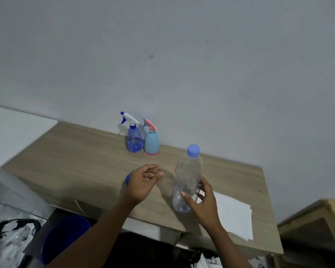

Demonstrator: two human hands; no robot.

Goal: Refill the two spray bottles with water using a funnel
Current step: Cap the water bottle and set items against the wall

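right hand (203, 202) grasps the lower body of a clear ribbed plastic bottle (189, 175), thumb on the near side and fingers round the far side. the bottle's long axis runs nearly upright, leaning slightly away from the viewer, with its blue screw cap (193, 150) pointing up toward the grey wall (182, 55). whether its base touches the table cannot be told. left hand (143, 182) hovers just left of the bottle, apart from it, fingers loosely curled and holding nothing. a small blue object (128, 178) shows only as a sliver behind this hand; its shape is hidden. both hands are over a light wood-grain table (75, 155). at the table's far edge, against the wall, the two spray bottles stand upright side by side. on the left is a translucent blue spray bottle (134, 141) with a white-and-blue trigger head, and on the right a pale blue opaque spray bottle (152, 144) with a pink trigger head and pink base. both nozzles point left, and the fill levels are hard to make out. white paper sheets (236, 215) lie flat just right of the right hand, partly covered by it. below the table's near edge a dark blue plastic bucket (64, 238) is partly hidden by the left forearm.
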